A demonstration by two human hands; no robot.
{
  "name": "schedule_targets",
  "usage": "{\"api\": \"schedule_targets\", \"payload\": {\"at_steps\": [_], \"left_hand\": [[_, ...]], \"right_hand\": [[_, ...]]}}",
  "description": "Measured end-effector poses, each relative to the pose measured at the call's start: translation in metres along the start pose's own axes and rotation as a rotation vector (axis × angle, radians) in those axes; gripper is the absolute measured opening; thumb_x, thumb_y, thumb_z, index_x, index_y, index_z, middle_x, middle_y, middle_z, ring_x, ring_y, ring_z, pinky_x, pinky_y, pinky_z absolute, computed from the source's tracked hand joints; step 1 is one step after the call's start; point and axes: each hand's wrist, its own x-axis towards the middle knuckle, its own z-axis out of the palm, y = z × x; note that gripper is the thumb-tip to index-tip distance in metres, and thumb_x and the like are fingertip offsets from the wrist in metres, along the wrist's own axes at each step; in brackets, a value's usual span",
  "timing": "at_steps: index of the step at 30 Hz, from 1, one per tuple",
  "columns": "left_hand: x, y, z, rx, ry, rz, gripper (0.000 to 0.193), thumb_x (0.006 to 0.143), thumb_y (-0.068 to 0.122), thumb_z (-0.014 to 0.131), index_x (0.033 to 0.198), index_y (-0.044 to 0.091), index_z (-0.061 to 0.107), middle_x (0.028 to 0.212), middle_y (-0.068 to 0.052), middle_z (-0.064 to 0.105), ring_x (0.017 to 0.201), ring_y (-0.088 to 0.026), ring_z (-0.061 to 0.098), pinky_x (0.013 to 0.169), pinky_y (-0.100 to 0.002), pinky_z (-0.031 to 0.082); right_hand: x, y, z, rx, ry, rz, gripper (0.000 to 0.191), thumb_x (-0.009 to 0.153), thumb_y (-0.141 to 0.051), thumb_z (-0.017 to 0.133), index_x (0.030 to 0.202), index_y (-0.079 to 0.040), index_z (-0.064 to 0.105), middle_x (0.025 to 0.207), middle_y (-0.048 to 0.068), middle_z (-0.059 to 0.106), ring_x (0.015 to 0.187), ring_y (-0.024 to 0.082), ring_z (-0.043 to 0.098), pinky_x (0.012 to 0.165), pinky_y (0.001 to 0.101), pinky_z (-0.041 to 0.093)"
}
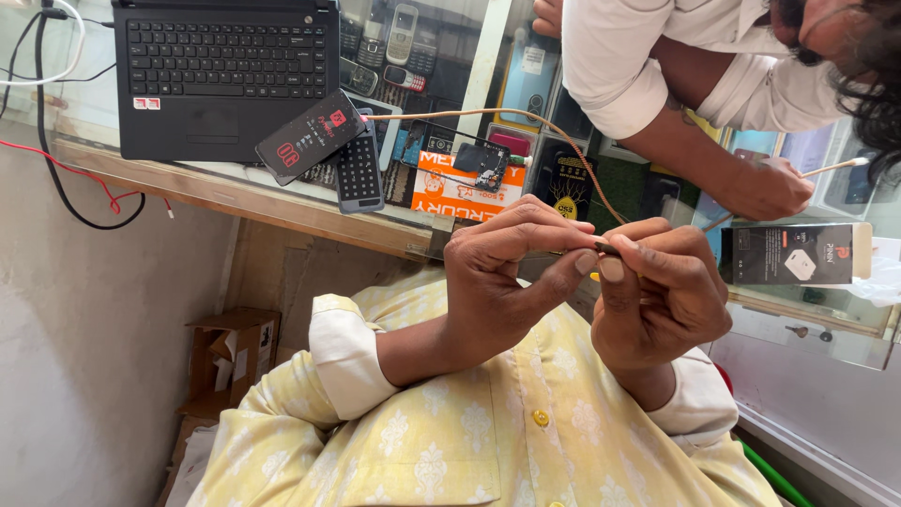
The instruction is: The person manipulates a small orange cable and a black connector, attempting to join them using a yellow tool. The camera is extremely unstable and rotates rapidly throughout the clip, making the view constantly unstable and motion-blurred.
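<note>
Left hand (511, 272) and right hand (662, 291) raised together, fingertips pinched in a shared grip.

Packages on the glass tabletop (282, 192)
A black box (796, 253) lies far right; an orange-and-white flat package (460, 192) sits mid-counter; a brown carton (230, 361) stands on the floor.

Glossy glass counter (235, 178), matt plastic laptop (225, 75), thin braided-looking cable (526, 117).

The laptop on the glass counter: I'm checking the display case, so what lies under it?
Under the laptop the glass counter shows only at its edges; phones are visible beside it, anything directly beneath is covered.
</note>
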Motion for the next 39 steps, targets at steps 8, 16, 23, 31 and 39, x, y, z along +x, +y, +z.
{"api": "schedule_targets", "payload": {"at_steps": [8, 16, 23, 31, 39], "left_hand": [[-0.002, 0.0, 0.001, 0.018, -0.007, -0.002, 0.019, 0.093, -0.007, 0.077, 0.11, 0.0, 0.076, 0.103, -0.011, 0.074, 0.095, -0.014, 0.07, 0.085, -0.025, 0.058], [-0.008, 0.001, 0.004, -0.037, -0.006, -0.014, 0.022, 0.092, -0.009, 0.076, 0.111, 0.0, 0.076, 0.106, -0.011, 0.073, 0.1, -0.015, 0.07, 0.088, -0.026, 0.057], [-0.013, -0.001, 0.004, -0.085, -0.01, -0.023, 0.016, 0.094, -0.007, 0.076, 0.109, -0.001, 0.075, 0.107, -0.011, 0.073, 0.104, -0.015, 0.069, 0.092, -0.026, 0.057], [-0.015, -0.004, 0.004, -0.225, -0.038, -0.095, 0.016, 0.097, -0.007, 0.076, 0.112, -0.002, 0.075, 0.112, -0.012, 0.071, 0.105, -0.013, 0.069, 0.093, -0.023, 0.057], [-0.013, -0.002, 0.001, -0.222, -0.086, -0.086, 0.012, 0.098, -0.007, 0.075, 0.109, -0.003, 0.074, 0.112, -0.013, 0.071, 0.107, -0.013, 0.069, 0.095, -0.023, 0.056]], "right_hand": [[0.0, 0.002, 0.0, -0.053, -0.009, -0.029, 0.011, 0.1, 0.005, 0.074, 0.109, 0.006, 0.067, 0.089, 0.014, 0.062, 0.073, 0.021, 0.066, 0.065, 0.0274, 0.055], [0.0, 0.0, 0.003, -0.097, 0.004, -0.118, 0.009, 0.1, 0.004, 0.073, 0.107, 0.006, 0.067, 0.088, 0.012, 0.06, 0.069, 0.024, 0.068, 0.061, 0.0282, 0.057], [-0.005, 0.001, 0.002, -0.028, 0.015, -0.072, 0.011, 0.099, 0.004, 0.074, 0.108, 0.005, 0.068, 0.089, 0.012, 0.06, 0.071, 0.023, 0.068, 0.063, 0.0291, 0.056], [-0.006, 0.001, -0.001, 0.026, 0.002, -0.026, 0.014, 0.098, 0.003, 0.075, 0.11, 0.005, 0.069, 0.092, 0.013, 0.062, 0.075, 0.024, 0.069, 0.064, 0.028, 0.056], [0.0, -0.002, -0.005, 0.081, -0.053, -0.014, 0.017, 0.099, -0.001, 0.077, 0.113, 0.004, 0.069, 0.095, 0.014, 0.065, 0.077, 0.024, 0.07, 0.065, 0.0275, 0.056]]}}
